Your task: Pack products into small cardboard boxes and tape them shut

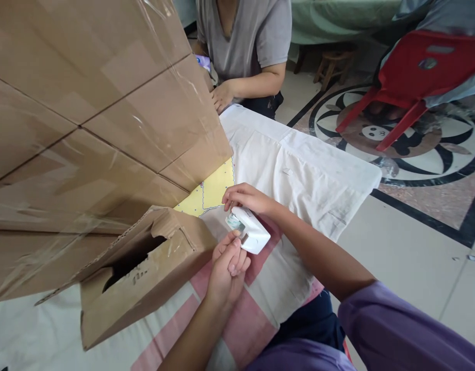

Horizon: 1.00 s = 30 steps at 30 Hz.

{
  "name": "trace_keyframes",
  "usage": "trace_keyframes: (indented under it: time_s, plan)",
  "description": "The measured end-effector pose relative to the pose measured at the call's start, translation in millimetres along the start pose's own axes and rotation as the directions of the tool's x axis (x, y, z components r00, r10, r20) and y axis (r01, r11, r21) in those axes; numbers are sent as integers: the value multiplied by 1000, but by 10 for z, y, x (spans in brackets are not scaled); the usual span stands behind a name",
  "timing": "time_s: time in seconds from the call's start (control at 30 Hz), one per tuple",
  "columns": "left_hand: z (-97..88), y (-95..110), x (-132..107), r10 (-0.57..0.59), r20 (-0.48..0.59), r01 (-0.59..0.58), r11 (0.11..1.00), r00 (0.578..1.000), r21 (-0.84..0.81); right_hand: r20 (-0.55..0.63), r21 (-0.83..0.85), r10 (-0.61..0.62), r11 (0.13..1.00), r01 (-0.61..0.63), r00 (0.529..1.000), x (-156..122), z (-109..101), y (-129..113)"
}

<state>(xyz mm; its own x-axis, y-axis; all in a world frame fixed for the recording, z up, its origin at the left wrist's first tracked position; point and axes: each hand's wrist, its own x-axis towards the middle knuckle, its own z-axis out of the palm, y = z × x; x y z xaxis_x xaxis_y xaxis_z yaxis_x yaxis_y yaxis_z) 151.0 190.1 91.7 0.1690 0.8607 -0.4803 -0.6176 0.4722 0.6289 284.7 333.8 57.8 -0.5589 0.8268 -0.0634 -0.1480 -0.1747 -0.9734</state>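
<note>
A small white box [256,234] is held tilted over the cloth-covered table, just in front of me. Its left side shows an opening with something pale green and white in it, too small to make out. My left hand [227,265] pinches the near lower corner of the box between thumb and fingers. Over its far end curl the fingers of my right hand [247,198], touching the box; the right thumb is hidden. Left of my hands lies an opened brown cardboard carton [144,273] with a torn, dark opening.
Taped cardboard boxes [105,103] form a tall stack at the left. Yellow patterned cloth [217,185] and white cloth [291,170] cover the table. Across it sits a person in a grey shirt [252,31]. A red chair [426,67] and a wooden stool [333,64] stand beyond.
</note>
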Motion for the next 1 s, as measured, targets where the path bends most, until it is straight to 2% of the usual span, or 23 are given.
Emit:
trace_keyframes:
  time_s: [0.13,0.23,0.4,0.53,0.6,0.73,1.0]
  plan:
    - [-11,39,36,35,-27,-34,999,999,17,96,46,23,999,-28,995,-54,137,14]
    - [-11,37,41,57,-37,-57,998,998,14,98,107,-23,994,13,995,-56,227,89]
    - [12,17,47,138,-83,-137,990,987,20,14,160,-210,966,205,978,-37,242,142]
    - [50,11,102,96,-80,-85,987,992,134,-69,105,-364,923,370,929,20,129,117]
    - [71,-16,137,81,-95,-61,980,992,191,-87,130,-361,920,370,928,72,77,135]
    - [92,-91,187,114,-159,-68,961,981,268,-98,157,-282,943,295,954,163,36,205]
    - [130,-191,130,103,-187,-56,968,977,245,-131,109,-237,962,251,963,179,43,225]
